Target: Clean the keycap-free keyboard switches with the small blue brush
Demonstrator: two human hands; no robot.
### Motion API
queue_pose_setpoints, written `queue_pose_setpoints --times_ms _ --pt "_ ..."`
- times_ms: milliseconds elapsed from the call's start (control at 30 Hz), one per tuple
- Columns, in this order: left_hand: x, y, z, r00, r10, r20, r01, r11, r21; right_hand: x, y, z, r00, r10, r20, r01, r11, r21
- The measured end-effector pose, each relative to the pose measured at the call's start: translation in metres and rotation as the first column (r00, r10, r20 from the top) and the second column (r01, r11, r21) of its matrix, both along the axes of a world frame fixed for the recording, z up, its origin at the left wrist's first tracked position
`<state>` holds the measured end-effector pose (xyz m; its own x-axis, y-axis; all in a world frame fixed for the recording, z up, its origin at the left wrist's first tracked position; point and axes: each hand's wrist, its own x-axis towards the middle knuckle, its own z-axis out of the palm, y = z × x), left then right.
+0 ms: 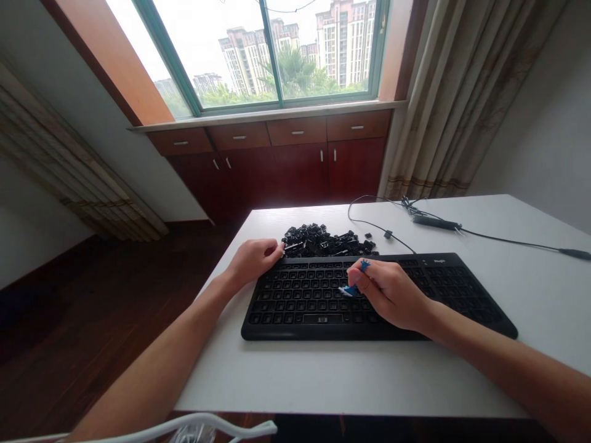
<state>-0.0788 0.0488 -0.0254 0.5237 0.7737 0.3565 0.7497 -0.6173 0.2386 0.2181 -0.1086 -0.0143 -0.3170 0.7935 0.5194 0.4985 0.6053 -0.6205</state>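
A black keyboard (295, 335) with its keycaps off lies flat on the white table, its open key sockets showing. At its upper left corner my left hand (256, 258) is closed, fingers curled at the edge; its fingertips are partly hidden. My right hand (392, 295) is closed around a small blue brush (349, 290), over the middle of the keyboard. Pale bristles point down to the left at the sockets, and a blue spiky end sticks out above the fist. Behind the keyboard, close to my left fingers, is a heap of loose black keycaps (318, 240).
A cable (369, 223) runs from the keyboard's back to a coiled bundle and a black cable piece (436, 223) at the right rear. Two keycaps (388, 234) lie apart from the heap. A white curved tube (198, 421) crosses below the table's front edge (323, 411).
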Motion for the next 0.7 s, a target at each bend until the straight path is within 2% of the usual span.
queue_pose_setpoints --times_ms 133,333,467,600,700 --pt "0.0001 0.0001 -0.0002 1.000 0.003 -0.001 -0.003 1.000 0.001 0.0007 -0.0004 -0.0009 0.996 -0.040 -0.078 0.038 0.999 -0.036" --pt "-0.0004 0.0005 -0.0007 1.000 0.001 -0.005 -0.001 1.000 0.000 0.0020 0.0008 -0.0009 0.996 -0.046 -0.071 0.041 0.996 -0.076" --pt "-0.0007 0.0008 -0.0011 1.000 0.002 -0.004 -0.002 1.000 0.001 0.0018 0.0016 -0.0009 0.994 -0.067 -0.082 0.065 0.998 -0.026" --pt "-0.0006 0.0006 -0.0009 1.000 0.004 -0.004 -0.004 1.000 -0.001 0.0020 0.0010 -0.0002 1.000 0.005 -0.007 -0.005 1.000 -0.010" --pt "-0.0008 0.0006 -0.0009 1.000 0.007 -0.006 -0.007 1.000 0.001 0.0031 -0.0002 0.0001 1.000 -0.008 -0.012 0.009 0.999 0.036"
